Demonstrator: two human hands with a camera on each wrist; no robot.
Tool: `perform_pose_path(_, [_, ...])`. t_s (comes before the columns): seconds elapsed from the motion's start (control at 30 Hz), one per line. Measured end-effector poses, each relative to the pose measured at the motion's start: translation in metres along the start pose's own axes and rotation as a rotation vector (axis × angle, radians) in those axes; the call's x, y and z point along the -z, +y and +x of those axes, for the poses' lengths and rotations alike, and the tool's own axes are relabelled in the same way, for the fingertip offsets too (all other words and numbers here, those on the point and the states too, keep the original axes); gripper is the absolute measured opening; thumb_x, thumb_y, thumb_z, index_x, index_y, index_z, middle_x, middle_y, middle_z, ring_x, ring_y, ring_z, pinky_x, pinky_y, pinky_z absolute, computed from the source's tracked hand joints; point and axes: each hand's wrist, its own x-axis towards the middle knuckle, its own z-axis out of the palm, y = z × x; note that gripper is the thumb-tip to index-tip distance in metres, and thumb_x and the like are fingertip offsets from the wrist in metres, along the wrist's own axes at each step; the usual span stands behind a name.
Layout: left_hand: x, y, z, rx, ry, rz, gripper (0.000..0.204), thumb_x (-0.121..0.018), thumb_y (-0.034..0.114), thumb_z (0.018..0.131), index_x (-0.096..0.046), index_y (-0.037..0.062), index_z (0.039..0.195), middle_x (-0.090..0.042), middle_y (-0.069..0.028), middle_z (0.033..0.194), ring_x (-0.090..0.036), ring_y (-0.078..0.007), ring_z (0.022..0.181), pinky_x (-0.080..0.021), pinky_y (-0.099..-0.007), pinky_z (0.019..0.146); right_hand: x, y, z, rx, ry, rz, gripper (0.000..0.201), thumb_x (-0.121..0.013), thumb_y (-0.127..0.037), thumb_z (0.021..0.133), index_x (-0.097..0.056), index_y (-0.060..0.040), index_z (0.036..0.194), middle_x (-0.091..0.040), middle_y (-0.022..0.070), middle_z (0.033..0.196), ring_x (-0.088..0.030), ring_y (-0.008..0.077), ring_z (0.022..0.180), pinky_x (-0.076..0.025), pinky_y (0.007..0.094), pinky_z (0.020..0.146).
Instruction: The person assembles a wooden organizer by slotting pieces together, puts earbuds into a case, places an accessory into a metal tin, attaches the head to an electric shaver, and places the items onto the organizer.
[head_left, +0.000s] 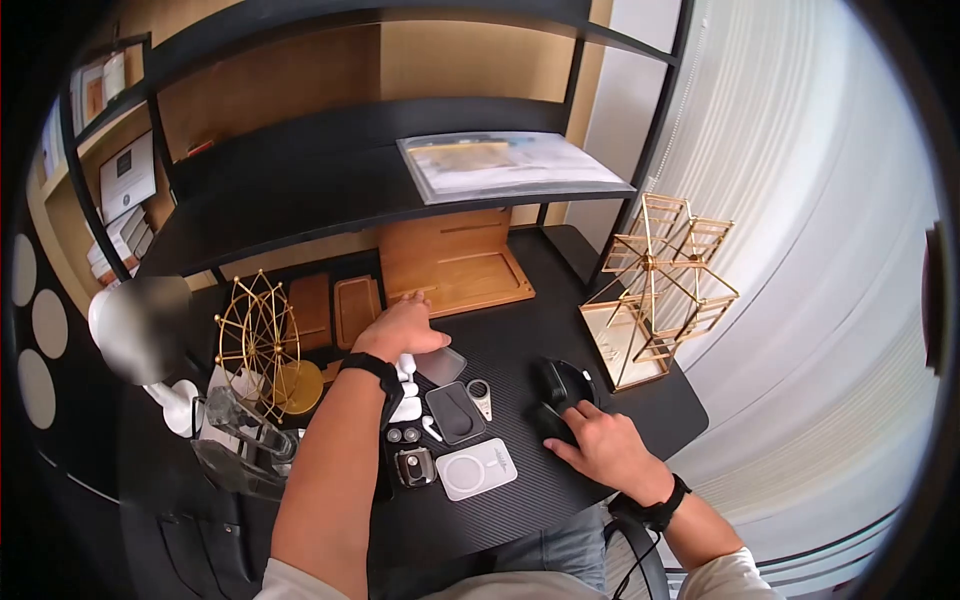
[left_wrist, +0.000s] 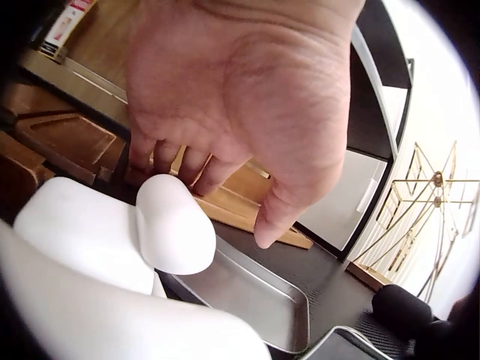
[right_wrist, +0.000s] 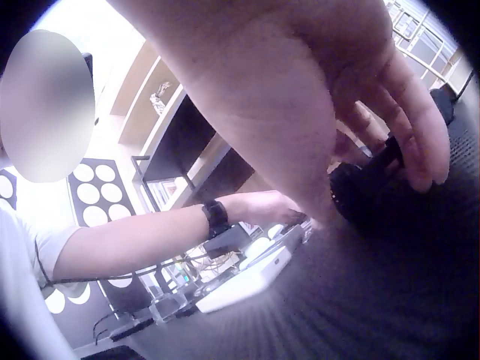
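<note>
My left hand point(head_left: 405, 330) reaches forward with its fingers over the front edge of a wooden tray point(head_left: 470, 285). In the left wrist view its palm faces the camera, thumb apart, and white rounded pieces point(left_wrist: 176, 225) stand close in front. Beneath the thumb lies a shallow metal tray point(head_left: 442, 368). My right hand point(head_left: 607, 445) holds black headphones point(head_left: 566, 383) at the right of the desk, fingers curved over their dark band in the right wrist view. Between the hands lie a dark grey case point(head_left: 458, 413), a white earbud point(head_left: 431, 428) and a white magnetic power bank point(head_left: 476, 470).
A gold Ferris wheel model point(head_left: 258, 345) and a white lamp point(head_left: 180, 405) stand at left. A gold-framed rack point(head_left: 655, 285) stands at right. Over the desk's back runs a black shelf point(head_left: 290, 190) bearing a plastic-covered print point(head_left: 510, 165). A square black gadget point(head_left: 415, 466) lies near the front.
</note>
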Motion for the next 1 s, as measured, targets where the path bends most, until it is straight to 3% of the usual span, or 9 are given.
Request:
perform_pose_path(0.13, [0.003, 0.003, -0.004, 0.008, -0.008, 0.007, 0.091, -0.07, 0.044, 0.087, -0.037, -0.0059, 0.155, -0.023, -0.0219, 0.168, -0.022, -0.033, 0.157, -0.025, -0.0381, 0.127, 0.004, 0.01, 0.012, 0.009, 0.084, 0.057, 0.041, -0.074, -0.032, 0.09, -0.064, 0.0028, 0.108, -0.065, 0.0163, 0.093, -0.069, 0.0384, 0.079, -0.057, 0.0456, 0.07])
perform_pose_path(0.3, [0.006, -0.001, 0.001, 0.007, -0.007, 0.045, 0.088, -0.07, 0.047, 0.088, -0.041, -0.0053, 0.153, -0.028, -0.0232, 0.166, -0.028, -0.0356, 0.154, -0.026, -0.0378, 0.126, 0.017, 0.0, 0.035, 0.218, 0.275, 0.008, 0.031, -0.073, -0.025, 0.09, -0.062, 0.0018, 0.1, -0.063, 0.0138, 0.088, -0.066, 0.0305, 0.084, -0.056, 0.0401, 0.074])
perform_pose_path(0.5, [0.013, 0.027, -0.012, -0.265, 0.156, -0.403, 0.08, -0.073, 0.047, 0.091, -0.047, 0.0024, 0.152, -0.048, -0.0193, 0.156, -0.053, -0.0358, 0.138, -0.043, -0.0415, 0.114, 0.022, 0.0, 0.058, 0.278, 0.419, 0.013, 0.034, -0.074, -0.024, 0.089, -0.064, 0.0017, 0.108, -0.063, 0.0116, 0.089, -0.064, 0.0287, 0.082, -0.055, 0.0384, 0.074])
perform_pose_path(0.57, [0.018, 0.053, -0.032, -0.425, -0.285, -1.105, 0.072, -0.073, 0.034, 0.097, -0.043, 0.006, 0.156, -0.058, -0.0169, 0.143, -0.055, -0.0228, 0.132, -0.054, -0.0359, 0.099, 0.022, 0.005, 0.064, 0.3, 0.453, 0.027, 0.035, -0.074, -0.024, 0.089, -0.065, 0.0018, 0.11, -0.063, 0.0115, 0.089, -0.064, 0.0286, 0.082, -0.055, 0.0386, 0.074])
perform_pose_path(0.6, [0.017, 0.061, -0.04, -0.467, -0.244, -1.064, 0.072, -0.072, 0.025, 0.099, -0.037, 0.0067, 0.159, -0.066, -0.0148, 0.126, -0.067, -0.0181, 0.11, -0.058, -0.0302, 0.085, 0.022, 0.006, 0.066, 0.29, 0.479, 0.055, 0.034, -0.075, -0.022, 0.088, -0.065, 0.0017, 0.11, -0.063, 0.0117, 0.09, -0.064, 0.0289, 0.082, -0.055, 0.039, 0.074])
perform_pose_path(0.63, [0.018, 0.06, -0.039, -0.466, -0.243, -1.063, 0.072, -0.072, 0.025, 0.099, -0.037, 0.0067, 0.159, -0.066, -0.0148, 0.126, -0.067, -0.0181, 0.11, -0.058, -0.0302, 0.085, 0.023, 0.007, 0.068, 0.28, 0.505, 0.083, 0.033, -0.075, -0.021, 0.088, -0.065, 0.0017, 0.11, -0.064, 0.0118, 0.091, -0.064, 0.0292, 0.082, -0.055, 0.0394, 0.074])
perform_pose_path(0.73, [0.01, 0.058, -0.035, -0.48, -0.17, -0.835, 0.065, -0.065, 0.023, 0.104, -0.035, 0.0077, 0.16, -0.072, -0.0115, 0.1, -0.07, -0.0144, 0.067, -0.06, -0.0295, 0.067, 0.021, 0.015, 0.066, 0.255, 0.491, 0.172, 0.037, -0.076, -0.016, 0.087, -0.065, 0.0023, 0.117, -0.069, 0.0145, 0.1, -0.067, 0.0308, 0.087, -0.057, 0.0393, 0.078])
perform_pose_path(0.8, [0.005, 0.062, -0.039, -0.429, -0.168, -0.729, 0.064, -0.064, 0.024, 0.104, -0.036, 0.0072, 0.16, -0.072, -0.0115, 0.1, -0.07, -0.0151, 0.068, -0.06, -0.0298, 0.067, 0.007, 0.024, 0.068, 0.269, 0.58, 0.27, 0.042, -0.077, -0.013, 0.085, -0.066, 0.0029, 0.123, -0.072, 0.0188, 0.116, -0.07, 0.0317, 0.087, -0.058, 0.0393, 0.079])
perform_pose_path(1.0, [0.012, 0.091, -0.065, -0.36, 0.015, -0.572, 0.058, -0.065, 0.024, 0.103, -0.045, 0.0055, 0.154, -0.073, -0.0176, 0.104, -0.073, -0.0159, 0.072, -0.06, -0.0309, 0.068, -0.002, 0.027, 0.067, 0.153, 0.631, 0.122, 0.041, -0.078, -0.011, 0.083, -0.069, 0.0025, 0.12, -0.071, 0.0211, 0.123, -0.072, 0.0306, 0.086, -0.059, 0.0389, 0.077])
